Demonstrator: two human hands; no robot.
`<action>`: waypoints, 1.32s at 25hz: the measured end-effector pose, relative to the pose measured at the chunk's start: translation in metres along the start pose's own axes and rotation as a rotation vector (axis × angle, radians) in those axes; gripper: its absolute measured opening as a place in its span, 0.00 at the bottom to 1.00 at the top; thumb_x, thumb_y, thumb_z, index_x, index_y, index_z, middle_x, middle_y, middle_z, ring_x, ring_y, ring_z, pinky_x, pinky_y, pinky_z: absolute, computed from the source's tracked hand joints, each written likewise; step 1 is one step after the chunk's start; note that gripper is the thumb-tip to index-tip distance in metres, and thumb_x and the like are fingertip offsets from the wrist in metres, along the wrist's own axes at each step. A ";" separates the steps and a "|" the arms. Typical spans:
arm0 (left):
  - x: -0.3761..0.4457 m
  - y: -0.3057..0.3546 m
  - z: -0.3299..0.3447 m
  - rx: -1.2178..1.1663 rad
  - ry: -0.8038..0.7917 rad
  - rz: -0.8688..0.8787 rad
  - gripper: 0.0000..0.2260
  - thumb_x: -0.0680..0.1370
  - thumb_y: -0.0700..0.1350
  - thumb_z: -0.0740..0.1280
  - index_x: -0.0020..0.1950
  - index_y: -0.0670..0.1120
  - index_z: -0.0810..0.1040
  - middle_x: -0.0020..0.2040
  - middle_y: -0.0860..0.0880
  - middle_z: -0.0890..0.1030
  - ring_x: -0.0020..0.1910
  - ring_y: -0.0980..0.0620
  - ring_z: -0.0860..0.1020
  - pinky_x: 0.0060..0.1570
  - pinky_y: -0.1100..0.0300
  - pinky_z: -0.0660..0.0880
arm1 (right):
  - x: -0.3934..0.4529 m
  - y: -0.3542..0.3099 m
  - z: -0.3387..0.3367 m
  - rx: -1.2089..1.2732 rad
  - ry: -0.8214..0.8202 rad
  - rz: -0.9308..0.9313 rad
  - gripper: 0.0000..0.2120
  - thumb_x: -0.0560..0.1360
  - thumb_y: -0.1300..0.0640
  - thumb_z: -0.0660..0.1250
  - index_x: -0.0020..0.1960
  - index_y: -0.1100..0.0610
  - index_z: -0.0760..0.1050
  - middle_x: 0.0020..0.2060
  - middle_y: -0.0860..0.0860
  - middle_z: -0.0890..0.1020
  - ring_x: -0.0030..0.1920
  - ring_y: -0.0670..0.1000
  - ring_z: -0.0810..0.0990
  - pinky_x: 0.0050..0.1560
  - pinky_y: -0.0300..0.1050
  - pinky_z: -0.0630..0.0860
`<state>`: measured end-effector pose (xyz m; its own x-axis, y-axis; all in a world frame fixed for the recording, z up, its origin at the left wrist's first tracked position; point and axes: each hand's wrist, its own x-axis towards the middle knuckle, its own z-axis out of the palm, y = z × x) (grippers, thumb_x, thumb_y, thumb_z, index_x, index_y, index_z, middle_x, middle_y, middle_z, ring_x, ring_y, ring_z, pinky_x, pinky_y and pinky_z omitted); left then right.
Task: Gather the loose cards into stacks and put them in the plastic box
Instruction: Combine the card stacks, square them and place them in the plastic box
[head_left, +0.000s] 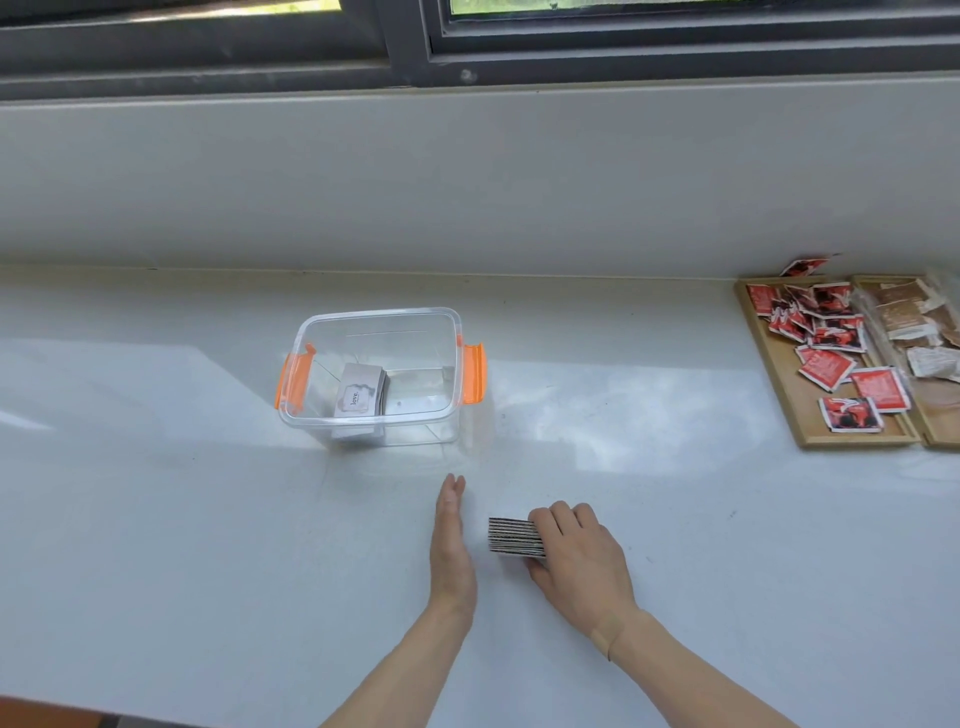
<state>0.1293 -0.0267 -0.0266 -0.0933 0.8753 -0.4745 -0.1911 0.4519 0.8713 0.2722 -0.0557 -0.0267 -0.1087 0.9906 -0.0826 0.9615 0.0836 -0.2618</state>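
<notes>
Red sachets fill a wooden tray on the white counter.

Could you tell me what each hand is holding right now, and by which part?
The right hand grips a stack of cards at its right end, standing on edge on the counter. The left hand is flat, open and holds nothing.

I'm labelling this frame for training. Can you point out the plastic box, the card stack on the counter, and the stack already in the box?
plastic box (470, 375): head view, right orange latch.
card stack (511, 535): head view, striped card edges.
boxed stack (356, 397): head view, top card.
</notes>
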 end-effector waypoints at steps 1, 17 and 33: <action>-0.001 -0.001 0.004 0.006 0.000 0.014 0.16 0.84 0.50 0.52 0.72 0.55 0.66 0.73 0.56 0.68 0.72 0.62 0.64 0.72 0.60 0.56 | -0.001 -0.001 0.001 0.002 -0.003 0.001 0.16 0.62 0.50 0.76 0.45 0.53 0.75 0.38 0.48 0.77 0.38 0.54 0.75 0.28 0.46 0.72; -0.004 -0.013 -0.013 1.557 -0.444 0.837 0.28 0.77 0.49 0.57 0.76 0.44 0.57 0.70 0.48 0.71 0.71 0.44 0.68 0.69 0.47 0.68 | -0.003 0.015 -0.002 0.215 0.006 -0.020 0.30 0.65 0.52 0.71 0.66 0.51 0.70 0.57 0.44 0.76 0.58 0.50 0.74 0.50 0.43 0.76; -0.005 -0.012 -0.011 1.555 -0.409 0.832 0.27 0.78 0.50 0.58 0.76 0.46 0.58 0.69 0.50 0.71 0.73 0.45 0.65 0.68 0.53 0.69 | -0.049 0.008 0.006 1.343 0.076 0.571 0.42 0.70 0.70 0.59 0.75 0.40 0.50 0.76 0.41 0.57 0.74 0.42 0.57 0.72 0.50 0.61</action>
<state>0.1212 -0.0381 -0.0357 0.5891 0.8064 -0.0517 0.7872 -0.5582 0.2623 0.2839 -0.1038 -0.0308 0.2530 0.8608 -0.4416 -0.0902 -0.4335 -0.8966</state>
